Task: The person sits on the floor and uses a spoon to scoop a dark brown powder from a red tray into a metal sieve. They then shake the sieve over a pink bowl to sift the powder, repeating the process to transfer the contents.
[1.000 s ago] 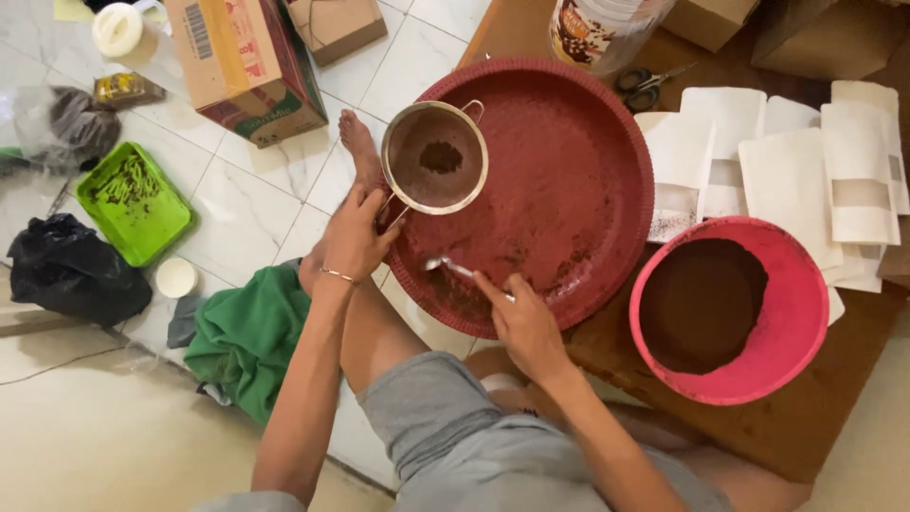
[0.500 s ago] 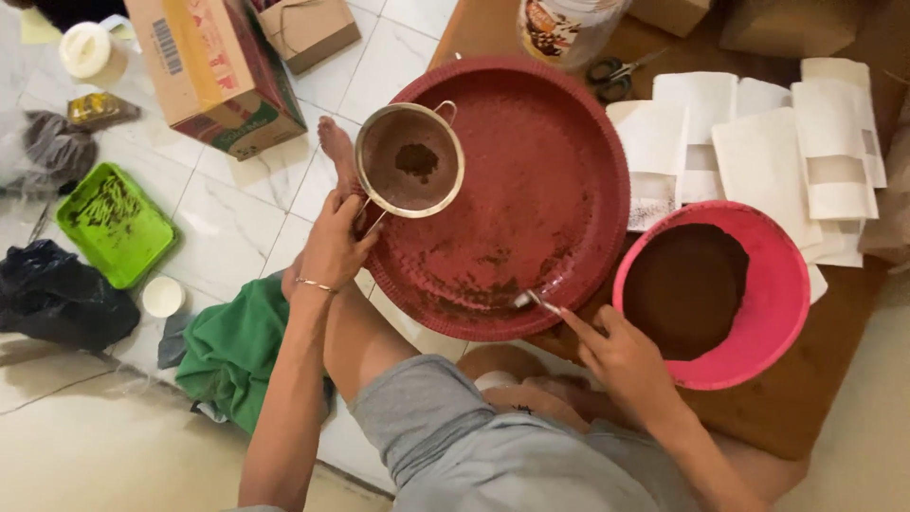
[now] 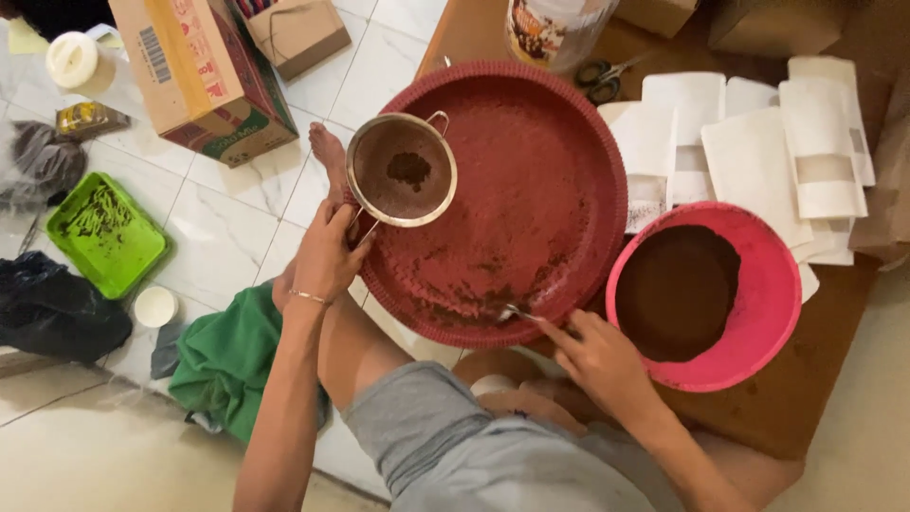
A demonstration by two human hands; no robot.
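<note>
Left hand [image 3: 327, 251]: we hold the handle of a round metal sieve [image 3: 401, 171] over the big red tray [image 3: 531, 152].
Right hand [image 3: 602, 360]: we pinch a spoon [image 3: 517, 312] on the tray's near edge.
Beside it: pink bowl [image 3: 773, 294] of brown powder.

Red tray [image 3: 531, 123] centre open; sieve [image 3: 401, 171] blocks left rim, pink bowl [image 3: 773, 284] crowds right.
</note>
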